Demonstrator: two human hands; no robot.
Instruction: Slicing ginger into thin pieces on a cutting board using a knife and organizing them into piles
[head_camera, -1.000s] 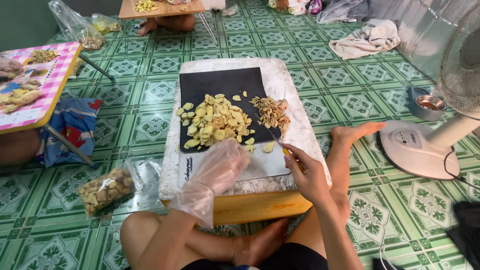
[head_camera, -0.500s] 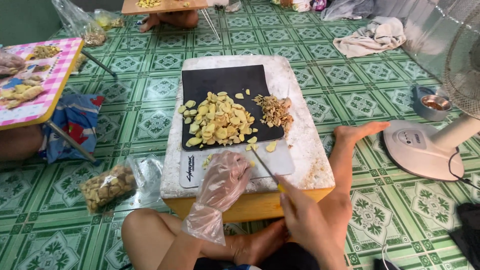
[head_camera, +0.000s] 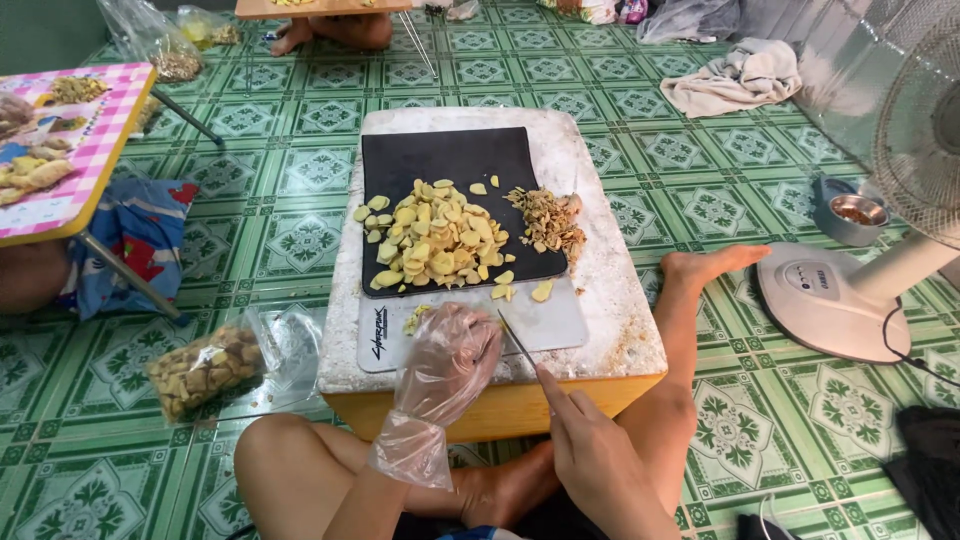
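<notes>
My left hand (head_camera: 448, 360), in a clear plastic glove, rests on the near end of the black mat (head_camera: 450, 165), curled over a small yellowish piece that is mostly hidden. My right hand (head_camera: 590, 445) is bare and grips a thin knife (head_camera: 516, 338) whose blade points toward the gloved hand. A heap of pale yellow slices (head_camera: 432, 236) lies in the middle of the mat. A smaller heap of brown peelings (head_camera: 545, 222) lies to its right. The mat lies on a low white-topped table (head_camera: 612, 300).
A clear bag of brownish pieces (head_camera: 203, 368) lies on the green tiled floor at left. A pink checked tray table (head_camera: 70, 150) stands far left. A white standing fan (head_camera: 860, 270) and a small metal bowl (head_camera: 852, 212) are at right. My bare foot (head_camera: 712, 265) lies beside the table.
My right hand has drawn back toward my body with the knife. My gloved left hand has shifted slightly right on the mat's near end. The view has tilted down a little.
</notes>
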